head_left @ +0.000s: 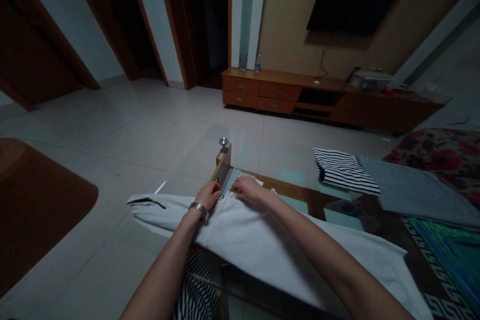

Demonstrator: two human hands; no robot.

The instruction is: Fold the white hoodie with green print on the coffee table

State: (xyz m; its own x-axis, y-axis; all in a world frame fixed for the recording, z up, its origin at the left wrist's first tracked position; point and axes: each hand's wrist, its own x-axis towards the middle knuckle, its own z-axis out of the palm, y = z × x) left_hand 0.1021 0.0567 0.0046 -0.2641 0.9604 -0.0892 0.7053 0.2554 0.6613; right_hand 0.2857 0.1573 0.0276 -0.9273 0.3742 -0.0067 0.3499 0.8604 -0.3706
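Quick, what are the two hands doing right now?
Left hand: closed, pinching the white cloth garment.
Right hand: closed, gripping the same garment's edge.

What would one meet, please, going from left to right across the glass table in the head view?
White garment's sleeve hanging off the left edge → left hand → right hand, both pressing on the white garment → folded striped garment → folded grey garment.
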